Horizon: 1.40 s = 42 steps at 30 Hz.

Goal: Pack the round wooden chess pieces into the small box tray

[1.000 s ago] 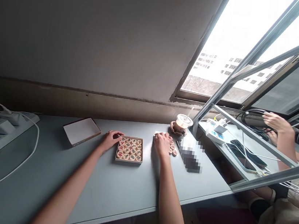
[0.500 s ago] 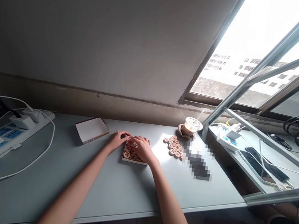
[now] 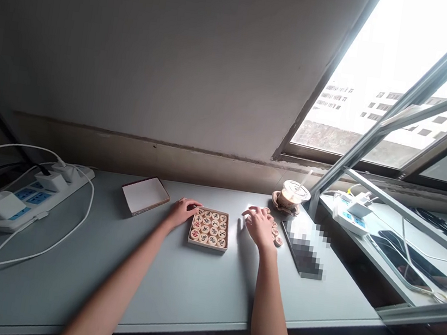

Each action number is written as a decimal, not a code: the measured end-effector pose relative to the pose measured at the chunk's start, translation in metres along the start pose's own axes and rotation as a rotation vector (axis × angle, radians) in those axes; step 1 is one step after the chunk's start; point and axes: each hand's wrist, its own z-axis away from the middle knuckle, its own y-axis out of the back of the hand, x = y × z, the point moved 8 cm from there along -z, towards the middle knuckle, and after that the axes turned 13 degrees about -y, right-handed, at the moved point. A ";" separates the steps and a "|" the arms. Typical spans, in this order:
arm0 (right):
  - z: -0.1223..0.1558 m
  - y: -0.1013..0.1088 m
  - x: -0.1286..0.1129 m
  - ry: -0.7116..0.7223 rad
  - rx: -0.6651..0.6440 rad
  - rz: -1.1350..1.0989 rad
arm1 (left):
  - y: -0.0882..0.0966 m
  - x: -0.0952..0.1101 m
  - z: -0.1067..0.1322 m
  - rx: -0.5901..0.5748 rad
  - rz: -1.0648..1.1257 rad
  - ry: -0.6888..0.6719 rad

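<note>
A shallow open box of round xiangqi pieces with red and black characters lies on the desk, the pieces in rows. At its far left corner my left hand grips the edge with curved fingers and thumb. To the right, my right hand hovers over or touches a cluster of loose xiangqi pieces, palm down and fingers spread. It covers most of that cluster, and whether a piece is under its fingertips is hidden. The box lid rests hollow side up on the left.
A drink cup with a straw stands in a crumpled holder at the back right. Beside the loose pieces lies a partly blurred phone. Power strips with white cables fill the left side. A metal frame borders the right edge.
My right hand has moved from the box rightward to the loose pieces, uncovering the rows inside. My left hand stays at the box corner. The view has shifted slightly.
</note>
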 end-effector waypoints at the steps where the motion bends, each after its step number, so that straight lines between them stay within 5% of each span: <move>1: 0.002 -0.001 -0.013 0.052 -0.019 -0.066 | 0.000 -0.001 0.000 0.001 -0.003 0.000; 5: 0.032 -0.013 -0.093 0.414 -0.234 -0.370 | -0.002 -0.003 0.000 0.011 0.004 -0.015; 8: 0.052 -0.023 -0.129 0.524 -0.343 -0.397 | -0.002 -0.004 0.000 0.018 0.014 -0.021; 22: 0.054 -0.023 -0.129 0.480 -0.294 -0.377 | -0.004 -0.007 0.000 0.005 -0.002 -0.025; 27: 0.035 0.002 -0.100 0.408 -0.179 -0.364 | -0.003 -0.006 0.001 -0.001 0.002 -0.020; 36: 0.019 0.013 0.035 -0.036 -0.042 0.159 | -0.003 -0.006 -0.004 -0.019 -0.027 -0.023; 42: 0.029 0.006 0.028 0.072 0.020 0.141 | -0.002 -0.004 -0.003 -0.019 -0.052 -0.016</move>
